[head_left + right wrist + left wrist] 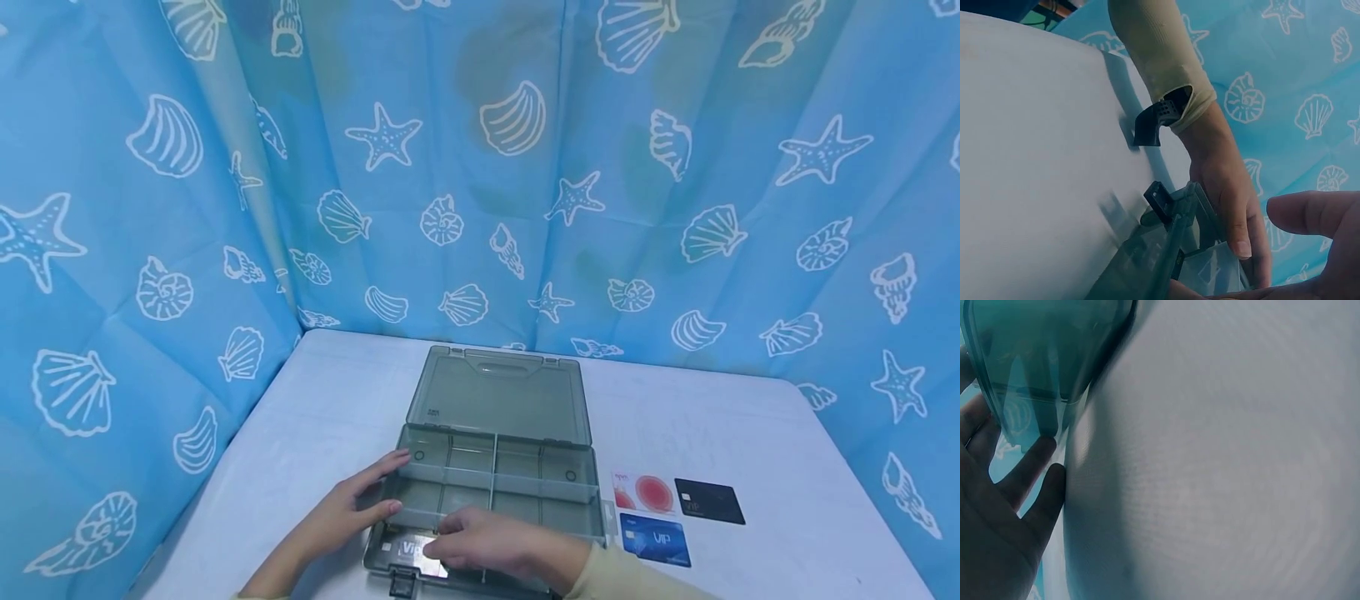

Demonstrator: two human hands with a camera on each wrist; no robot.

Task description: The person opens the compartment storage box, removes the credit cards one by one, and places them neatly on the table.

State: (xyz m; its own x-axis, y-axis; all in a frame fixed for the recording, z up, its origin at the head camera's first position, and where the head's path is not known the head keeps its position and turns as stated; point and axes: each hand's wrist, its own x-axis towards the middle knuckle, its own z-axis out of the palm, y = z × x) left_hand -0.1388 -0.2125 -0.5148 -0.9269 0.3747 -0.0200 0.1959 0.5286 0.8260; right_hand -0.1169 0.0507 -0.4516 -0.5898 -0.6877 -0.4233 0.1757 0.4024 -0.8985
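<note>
A translucent grey-green divided case (495,450) lies with its lid (498,387) folded back. My left hand (341,512) rests along the case's left side, index fingertip and thumb at the rim. From the left wrist view, its straight fingers (1032,465) show against the outer wall. A silver card (408,547) marked "Vip" lies in the front left compartment. Over the card's right end reaches my right hand (498,542), fingertips close to it. In the right wrist view, that hand's straight thumb (1310,212) stands apart from the fingers, partly hidden at the lower edge.
Right of the case lie a red-and-white card (643,493), a black VIP card (708,500) and a blue VIP card (654,539). They lie on a white-covered table (330,392). Blue shell-print curtains (465,183) hang behind and at both sides. A dark latch (402,582) juts from the front.
</note>
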